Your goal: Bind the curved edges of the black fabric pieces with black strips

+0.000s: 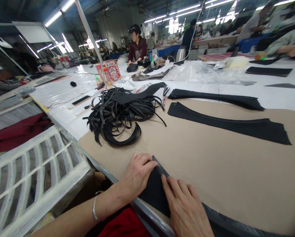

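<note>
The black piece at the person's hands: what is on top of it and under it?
On the black piece are the left hand and right hand, hiding parts of it. The tan sheet shows beside it; whatever lies directly beneath is covered.

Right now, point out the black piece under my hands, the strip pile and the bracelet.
Black piece [157, 195], head view: on its flat face.
Strip pile [124, 111], head view: on the middle of the tangle.
Bracelet [94, 208], head view: on its band.
</note>
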{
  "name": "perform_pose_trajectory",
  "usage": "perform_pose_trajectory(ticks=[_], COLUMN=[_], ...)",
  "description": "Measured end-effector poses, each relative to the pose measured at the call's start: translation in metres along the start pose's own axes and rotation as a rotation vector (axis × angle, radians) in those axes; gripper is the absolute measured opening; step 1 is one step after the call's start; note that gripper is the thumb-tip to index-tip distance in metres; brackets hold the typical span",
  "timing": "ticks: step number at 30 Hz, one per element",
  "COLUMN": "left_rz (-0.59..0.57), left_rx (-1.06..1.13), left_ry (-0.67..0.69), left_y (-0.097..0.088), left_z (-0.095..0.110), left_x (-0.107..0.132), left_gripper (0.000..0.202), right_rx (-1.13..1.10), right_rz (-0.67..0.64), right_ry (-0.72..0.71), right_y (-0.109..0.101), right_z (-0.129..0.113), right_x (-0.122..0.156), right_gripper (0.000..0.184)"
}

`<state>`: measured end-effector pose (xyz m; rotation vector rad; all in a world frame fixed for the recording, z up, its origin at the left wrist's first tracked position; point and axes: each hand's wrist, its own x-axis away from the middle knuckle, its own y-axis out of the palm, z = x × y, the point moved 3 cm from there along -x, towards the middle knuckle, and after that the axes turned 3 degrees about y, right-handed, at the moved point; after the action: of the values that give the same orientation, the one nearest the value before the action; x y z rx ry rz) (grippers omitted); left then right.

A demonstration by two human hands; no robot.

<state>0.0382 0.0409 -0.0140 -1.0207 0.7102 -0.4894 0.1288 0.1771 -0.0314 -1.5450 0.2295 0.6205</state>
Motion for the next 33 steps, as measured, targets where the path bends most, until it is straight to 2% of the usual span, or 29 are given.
perform_pose_trajectory(ticks=[2,5,12,19,23,26,28,30,33], left_rz=[0.0,-0.022,-0.057,-0.077,-0.061,0.027,0.076,0.021,-0.212], left_rx=[-0.066,-0.123,-0.178,-0.206,-0.09,0.095,0.202,0.224,0.162], left_ry=[0.083,0.148,0.161,0.186,0.106,-0.034,-0.076,-0.035,0.093], left_y=[0.0,0.001,0.003,0.005,0.002,-0.006,-0.012,-0.016,-0.017], left_z=[-0.004,-0.009,-0.012,-0.01,-0.012,-0.019,-0.023,-0.025,-0.025], left_x=[0.008,0.013,0.014,0.016,0.014,0.006,-0.004,-0.017,-0.035], left_gripper=[0.031,0.038,0.039,0.039,0.038,0.032,0.028,0.029,0.036], right_rx=[-0.001,-0.003,-0.007,-0.029,-0.023,-0.018,-0.034,-0.076,-0.177], right_rz=[-0.003,-0.02,-0.059,-0.042,-0.047,-0.054,-0.044,-0.04,-0.088], right_ry=[-0.003,-0.007,-0.016,-0.016,-0.019,-0.012,0.005,0.042,0.127], right_y=[0.0,0.002,0.005,0.005,0.005,0.005,0.005,0.004,0.004], right_z=[0.001,0.001,0.003,0.003,0.003,0.004,0.005,0.006,0.006], right_x=[0.0,0.001,0.0,0.0,-0.001,-0.003,-0.005,-0.008,-0.015], right_gripper=[0.055,0.057,0.059,0.058,0.057,0.056,0.051,0.043,0.03])
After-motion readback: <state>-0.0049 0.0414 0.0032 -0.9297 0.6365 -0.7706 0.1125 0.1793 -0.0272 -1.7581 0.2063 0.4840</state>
